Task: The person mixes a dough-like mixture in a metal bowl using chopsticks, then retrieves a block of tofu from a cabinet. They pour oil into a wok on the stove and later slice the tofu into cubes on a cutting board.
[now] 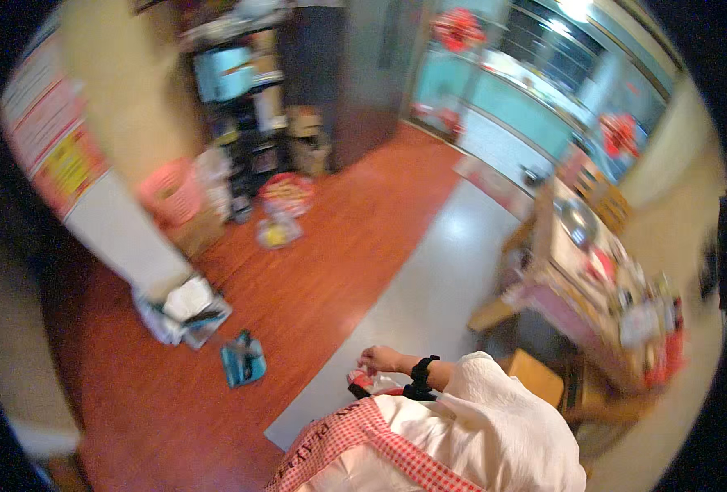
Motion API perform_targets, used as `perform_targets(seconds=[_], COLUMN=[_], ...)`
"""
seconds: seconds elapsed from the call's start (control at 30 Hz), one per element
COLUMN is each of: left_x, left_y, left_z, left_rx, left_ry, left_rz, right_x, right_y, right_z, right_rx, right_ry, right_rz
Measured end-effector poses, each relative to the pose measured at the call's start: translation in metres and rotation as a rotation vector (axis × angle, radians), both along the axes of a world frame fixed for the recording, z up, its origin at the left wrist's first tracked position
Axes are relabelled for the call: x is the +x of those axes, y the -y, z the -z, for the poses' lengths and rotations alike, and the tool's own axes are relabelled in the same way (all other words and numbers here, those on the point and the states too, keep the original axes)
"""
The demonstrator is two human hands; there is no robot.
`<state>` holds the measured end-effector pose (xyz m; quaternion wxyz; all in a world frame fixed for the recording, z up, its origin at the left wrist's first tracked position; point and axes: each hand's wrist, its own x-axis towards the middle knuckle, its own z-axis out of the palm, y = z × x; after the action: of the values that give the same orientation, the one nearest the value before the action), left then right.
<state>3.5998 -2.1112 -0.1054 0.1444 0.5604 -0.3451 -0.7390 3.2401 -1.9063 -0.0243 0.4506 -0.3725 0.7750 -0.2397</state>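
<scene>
My right hand [378, 359] is in front of my body at the lower middle, its fingers bent downward. A black band [424, 372] is around that wrist. Just below the fingers is a red, white and black item [366, 384], perhaps footwear; whether the fingers touch it I cannot tell. I wear a red-and-white checked apron [345, 424] over a light top [511, 406]. My left hand is out of view.
A teal dustpan [243, 361] lies on the reddish floor [314, 295], near a bin [203, 323]. A cluttered wooden table [548, 264] and a stool [535, 378] stand right. Shelves [253, 123], a pink basket [173, 190] and a glass doorway [511, 104] are farther off.
</scene>
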Motion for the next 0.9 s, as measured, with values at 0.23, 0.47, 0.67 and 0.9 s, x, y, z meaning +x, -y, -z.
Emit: perform_targets(seconds=[0.23, 0.47, 0.67, 0.9], left_x=[-0.181, -0.334, -0.425, -0.535], left_y=[-0.067, -0.179, -0.244, -0.284], left_z=[-0.014, -0.016, -0.009, 0.002], left_rx=[-0.018, 0.035, 0.060, 0.082], left_ry=[-0.014, 0.005, 0.042, 0.053], left_rz=[0.585, 1.023, 1.280, 1.513], right_x=[0.032, 0.073, 0.092, 0.093], right_y=[-0.299, -0.436, -0.464, -0.469], right_z=[0.065, 0.117, 0.156, 0.146], right_rx=[0.357, 0.298, 0.009, 0.018], right_ry=[0.381, 0.847, 0.829, 0.913], right_rz=[0.264, 0.483, 0.548, 0.800])
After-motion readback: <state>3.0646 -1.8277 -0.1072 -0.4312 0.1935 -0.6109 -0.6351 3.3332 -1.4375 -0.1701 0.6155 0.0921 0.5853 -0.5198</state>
